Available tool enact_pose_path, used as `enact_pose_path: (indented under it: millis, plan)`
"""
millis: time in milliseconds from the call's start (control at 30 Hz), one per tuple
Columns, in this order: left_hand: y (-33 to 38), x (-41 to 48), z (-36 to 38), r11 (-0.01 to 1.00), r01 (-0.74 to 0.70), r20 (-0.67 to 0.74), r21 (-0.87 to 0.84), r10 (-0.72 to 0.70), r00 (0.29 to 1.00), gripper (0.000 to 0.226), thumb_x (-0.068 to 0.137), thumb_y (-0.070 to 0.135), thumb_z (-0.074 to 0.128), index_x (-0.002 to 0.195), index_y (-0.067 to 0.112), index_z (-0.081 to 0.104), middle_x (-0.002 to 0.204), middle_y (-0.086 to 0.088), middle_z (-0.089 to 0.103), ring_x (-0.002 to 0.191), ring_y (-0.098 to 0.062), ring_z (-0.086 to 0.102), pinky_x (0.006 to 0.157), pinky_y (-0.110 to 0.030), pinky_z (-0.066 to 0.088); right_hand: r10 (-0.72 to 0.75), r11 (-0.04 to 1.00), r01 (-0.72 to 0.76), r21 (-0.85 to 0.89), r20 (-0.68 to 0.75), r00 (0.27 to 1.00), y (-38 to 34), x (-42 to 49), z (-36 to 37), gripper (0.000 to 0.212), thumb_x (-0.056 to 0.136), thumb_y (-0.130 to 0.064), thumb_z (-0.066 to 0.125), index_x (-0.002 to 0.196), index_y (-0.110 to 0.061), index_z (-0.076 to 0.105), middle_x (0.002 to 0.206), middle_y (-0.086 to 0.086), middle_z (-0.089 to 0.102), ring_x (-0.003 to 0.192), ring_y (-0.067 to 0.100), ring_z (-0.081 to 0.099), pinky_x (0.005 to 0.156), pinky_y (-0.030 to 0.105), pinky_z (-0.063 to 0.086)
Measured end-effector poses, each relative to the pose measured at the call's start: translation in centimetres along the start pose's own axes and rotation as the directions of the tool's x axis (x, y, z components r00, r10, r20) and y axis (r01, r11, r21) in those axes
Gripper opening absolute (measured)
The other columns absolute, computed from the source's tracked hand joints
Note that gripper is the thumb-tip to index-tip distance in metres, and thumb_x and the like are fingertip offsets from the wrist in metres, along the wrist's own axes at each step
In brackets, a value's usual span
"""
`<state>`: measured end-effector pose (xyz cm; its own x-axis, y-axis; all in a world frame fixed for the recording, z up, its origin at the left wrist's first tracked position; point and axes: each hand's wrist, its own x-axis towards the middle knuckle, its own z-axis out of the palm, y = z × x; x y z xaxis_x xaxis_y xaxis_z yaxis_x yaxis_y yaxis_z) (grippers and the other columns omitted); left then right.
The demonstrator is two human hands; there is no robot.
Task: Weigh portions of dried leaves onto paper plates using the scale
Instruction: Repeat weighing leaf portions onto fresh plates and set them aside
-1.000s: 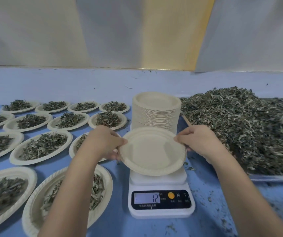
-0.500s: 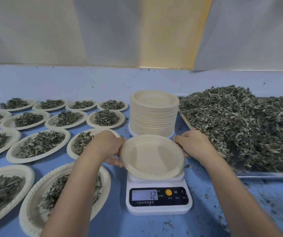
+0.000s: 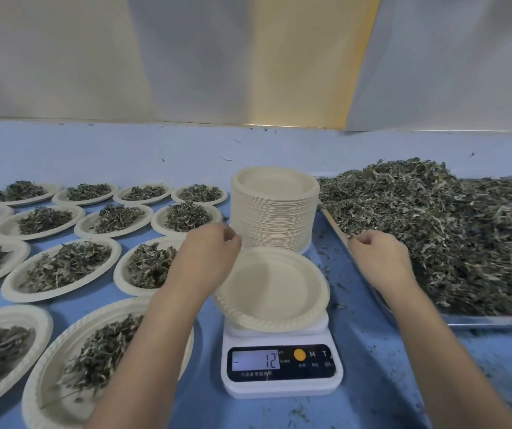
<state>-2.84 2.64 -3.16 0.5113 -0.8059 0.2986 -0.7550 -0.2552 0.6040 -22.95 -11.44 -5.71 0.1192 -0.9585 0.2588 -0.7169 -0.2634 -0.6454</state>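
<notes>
Head view: the leaf pile (image 3: 434, 230) filled the right of frame, presumably kept within reach of the right hand (image 3: 378, 258). The plate stack (image 3: 274, 212) stood at centre, just behind the scale (image 3: 281, 363), display facing the lower edge. The empty plate (image 3: 271, 289) lay on the scale, open side up; being round, it had no long axis. The left hand (image 3: 208, 252) and right hand flanked it, fingers loosely curled, gripping nothing.

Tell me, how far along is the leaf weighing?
Done: many filled plates lie to the left. In hand: an empty plate sits on the scale, with no leaves in it yet. Left: a tall stack of unused plates and a large leaf pile wait.
</notes>
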Motion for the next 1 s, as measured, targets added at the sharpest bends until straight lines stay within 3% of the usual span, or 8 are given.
enact_pose_path:
  millis: [100, 167, 267, 433, 533, 700, 867, 1000]
  plan:
    - [1.9, -0.1, 1.2, 0.984, -0.15, -0.067, -0.095, 0.144, 0.987, 0.024, 0.093, 0.021, 0.05, 0.092, 0.007, 0.07, 0.086, -0.002, 0.069, 0.086, -0.018, 0.06, 0.071, -0.024, 0.041, 0.124, 0.982, -0.119, -0.145, 0.03, 0.992, 2.1, 1.1, -0.9, 0.027, 0.091, -0.029, 0.054, 0.103, -0.006, 0.06, 0.101, 0.017, 0.065, 0.089, 0.032, 0.059, 0.073, 0.035, 0.045]
    - [3.3, 0.1, 2.1, 0.97, -0.181, -0.09, -0.163, 0.168, 0.982, 0.023, 0.092, 0.021, 0.052, 0.088, 0.01, 0.072, 0.076, 0.007, 0.065, 0.079, -0.013, 0.057, 0.063, -0.015, 0.037, 0.303, 0.921, -0.249, -0.3, 0.148, 0.941, 3.4, 1.8, -1.3, 0.06, 0.089, -0.043, 0.06, 0.129, -0.003, 0.041, 0.133, 0.022, 0.043, 0.119, 0.037, 0.046, 0.092, 0.04, 0.041]
    - [5.4, 0.5, 3.4, 0.946, -0.21, -0.107, -0.247, 0.189, 0.976, 0.024, 0.092, 0.021, 0.052, 0.085, 0.01, 0.072, 0.077, 0.002, 0.068, 0.076, -0.013, 0.058, 0.063, -0.014, 0.036, 0.451, 0.849, -0.341, -0.403, 0.218, 0.865, 4.7, 2.6, -1.4, 0.075, 0.086, -0.046, 0.065, 0.136, -0.003, 0.029, 0.141, 0.021, 0.029, 0.129, 0.037, 0.036, 0.097, 0.037, 0.04]
    - [8.1, 1.1, 5.3, 0.916, -0.258, -0.092, -0.306, 0.242, 0.966, 0.029, 0.09, 0.022, 0.049, 0.083, 0.0, 0.066, 0.085, -0.016, 0.068, 0.083, -0.027, 0.061, 0.075, -0.036, 0.044, 0.249, 0.876, -0.113, -0.468, 0.239, 0.939, 5.2, 4.7, -0.4, 0.022, 0.088, -0.017, 0.062, 0.102, 0.0, 0.066, 0.11, 0.017, 0.066, 0.105, 0.028, 0.062, 0.077, 0.026, 0.047]
    - [9.0, 1.8, 5.7, 0.905, -0.265, -0.099, -0.334, 0.246, 0.964, 0.028, 0.091, 0.025, 0.049, 0.082, 0.009, 0.07, 0.081, -0.007, 0.07, 0.08, -0.018, 0.062, 0.077, -0.032, 0.044, 0.128, 0.94, -0.054, -0.337, 0.202, 0.971, 4.9, 6.1, 0.7, 0.027, 0.085, -0.018, 0.068, 0.105, -0.001, 0.062, 0.111, 0.018, 0.064, 0.104, 0.029, 0.06, 0.08, 0.028, 0.046]
    - [9.2, 2.9, 5.6, 0.89, -0.255, -0.103, -0.377, 0.233, 0.967, 0.023, 0.09, 0.025, 0.051, 0.081, 0.019, 0.071, 0.076, 0.004, 0.07, 0.073, -0.005, 0.06, 0.07, -0.021, 0.044, -0.287, 0.908, 0.261, -0.328, -0.033, 0.957, 4.0, 9.0, 1.5, 0.035, 0.095, -0.017, 0.047, 0.129, -0.012, 0.054, 0.132, 0.006, 0.049, 0.115, 0.025, 0.05, 0.08, 0.033, 0.043]
    - [9.6, 4.5, 5.5, 0.913, -0.248, -0.096, -0.323, 0.229, 0.969, 0.026, 0.09, 0.026, 0.049, 0.081, 0.012, 0.069, 0.075, -0.002, 0.069, 0.077, -0.018, 0.064, 0.073, -0.036, 0.051, -0.33, 0.763, 0.407, -0.502, 0.239, 0.913, 2.8, 13.6, 3.8, 0.047, 0.104, -0.024, 0.03, 0.151, -0.027, 0.023, 0.161, 0.0, 0.004, 0.146, 0.025, 0.011, 0.111, 0.044, 0.031]
    - [10.0, 6.0, 4.9, 0.921, -0.225, -0.106, -0.319, 0.201, 0.974, 0.028, 0.089, 0.024, 0.048, 0.082, 0.006, 0.068, 0.083, -0.009, 0.07, 0.08, -0.026, 0.066, 0.077, -0.045, 0.052, -0.289, 0.71, 0.466, -0.528, 0.385, 0.876, 1.8, 16.7, 5.9, 0.047, 0.105, -0.034, 0.02, 0.151, -0.033, 0.015, 0.161, -0.003, -0.006, 0.148, 0.023, -0.003, 0.119, 0.047, 0.009]
